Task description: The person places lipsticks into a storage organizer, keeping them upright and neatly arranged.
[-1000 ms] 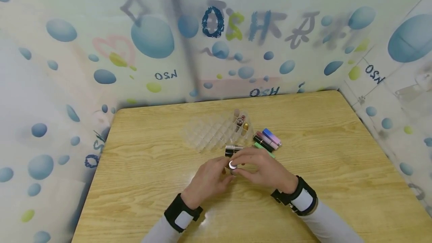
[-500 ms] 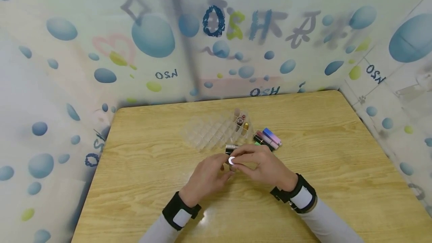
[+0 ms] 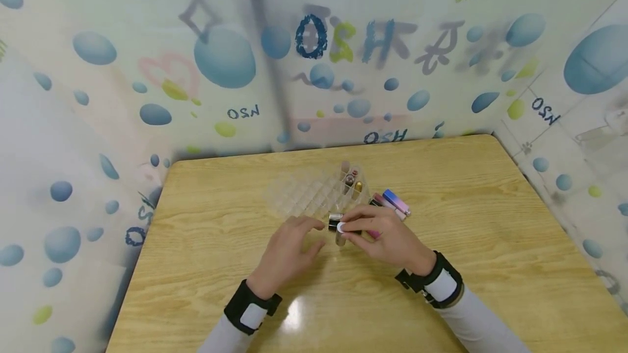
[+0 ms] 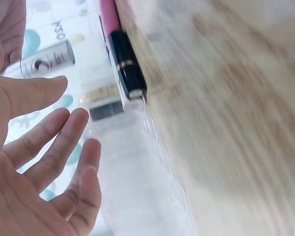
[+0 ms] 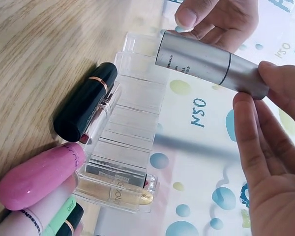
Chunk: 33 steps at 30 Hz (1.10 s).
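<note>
My right hand [image 3: 390,236] pinches one end of a silver lipstick tube [image 5: 201,61] between thumb and fingertips. In the head view the tube [image 3: 340,239] is upright above the table, its pale round end on top. Just left of it, my left hand [image 3: 289,249] is apart from the tube, fingers spread and slightly bent, holding nothing. The left wrist view shows that hand's palm [image 4: 44,167] with the tube [image 4: 49,59] beyond the thumb. Behind the tube, a black lipstick tube [image 5: 86,103] lies on the table beside a clear divided organizer [image 3: 304,195].
At the organizer's right end, several tubes stand in compartments, one gold-topped [image 3: 358,186]. Right of it lie a blue-purple tube [image 3: 394,200], a pink rounded tube [image 5: 42,177] and a green tube [image 5: 59,216]. The wooden table [image 3: 206,217] meets a patterned curtain [image 3: 221,119].
My left hand has let go of the silver lipstick tube and drawn away to the left. My right hand still pinches the tube at nearly the same place.
</note>
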Each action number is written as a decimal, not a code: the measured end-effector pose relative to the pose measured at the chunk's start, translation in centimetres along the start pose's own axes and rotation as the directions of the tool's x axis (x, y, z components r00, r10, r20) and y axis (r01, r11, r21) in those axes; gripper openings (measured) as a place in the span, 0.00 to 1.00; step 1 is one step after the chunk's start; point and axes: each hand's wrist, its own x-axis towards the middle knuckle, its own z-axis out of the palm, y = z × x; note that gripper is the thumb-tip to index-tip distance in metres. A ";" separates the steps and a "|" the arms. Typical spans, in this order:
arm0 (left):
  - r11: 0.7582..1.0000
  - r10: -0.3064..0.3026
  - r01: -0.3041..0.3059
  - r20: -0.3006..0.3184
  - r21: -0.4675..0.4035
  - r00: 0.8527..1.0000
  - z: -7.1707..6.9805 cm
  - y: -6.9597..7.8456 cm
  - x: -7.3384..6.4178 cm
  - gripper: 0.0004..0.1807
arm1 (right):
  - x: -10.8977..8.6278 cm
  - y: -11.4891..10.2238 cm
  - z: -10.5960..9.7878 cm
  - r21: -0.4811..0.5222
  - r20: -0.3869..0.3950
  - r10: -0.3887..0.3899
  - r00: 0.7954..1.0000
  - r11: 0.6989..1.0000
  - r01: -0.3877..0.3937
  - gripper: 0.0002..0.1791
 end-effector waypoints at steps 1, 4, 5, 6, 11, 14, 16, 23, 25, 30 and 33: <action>1.000 0.005 -0.005 -0.019 0.006 1.000 -0.1 -0.2 0.1 0.16 | 0.0 0.1 0.0 -0.004 0.000 0.003 1.000 1.000 -0.003 0.10; 0.999 0.023 -0.020 -0.082 0.041 0.996 -0.5 -1.0 0.2 0.16 | -0.1 0.3 0.0 -0.017 -0.001 0.019 1.000 1.000 -0.019 0.09; 0.998 0.031 -0.025 -0.103 0.059 0.994 -0.6 -1.3 0.3 0.16 | -0.1 0.4 0.0 -0.017 -0.001 0.024 1.000 1.000 -0.024 0.09; 0.997 0.038 -0.028 -0.126 0.077 0.991 -0.8 -1.5 0.3 0.16 | -0.2 0.4 0.0 -0.019 0.000 0.033 0.999 0.999 -0.033 0.08; 0.989 0.051 -0.018 -0.231 0.145 0.972 -1.4 -2.7 0.1 0.17 | -0.3 0.1 -0.1 -0.040 0.000 0.064 0.998 0.997 -0.064 0.08; 0.985 0.001 0.042 -0.245 0.166 0.969 -1.8 -3.3 0.0 0.20 | -0.2 0.1 -0.2 -0.056 -0.006 0.059 0.998 0.997 -0.059 0.08; 0.980 -0.043 0.087 -0.237 0.178 0.971 -1.9 -3.8 -0.1 0.23 | -0.1 0.3 -0.3 -0.060 -0.014 0.046 0.999 0.997 -0.047 0.08; 0.966 -0.105 0.148 -0.200 0.212 0.974 -1.9 -4.6 -0.4 0.20 | 0.4 0.8 -0.6 -0.021 -0.044 0.041 0.998 0.999 -0.042 0.09; 0.964 -0.097 0.143 -0.205 0.226 0.974 -1.9 -4.7 -0.4 0.19 | 0.6 1.0 -0.8 -0.022 -0.051 0.037 0.998 0.999 -0.038 0.09; 0.959 -0.059 0.117 -0.225 0.258 0.973 -2.1 -4.8 0.1 0.17 | 1.3 1.5 -1.4 -0.012 -0.088 0.030 0.996 0.999 -0.031 0.09; 0.954 -0.040 0.104 -0.228 0.280 0.973 -2.2 -4.7 0.3 0.17 | 1.6 1.6 -1.7 -0.008 -0.110 0.042 0.993 0.999 -0.043 0.09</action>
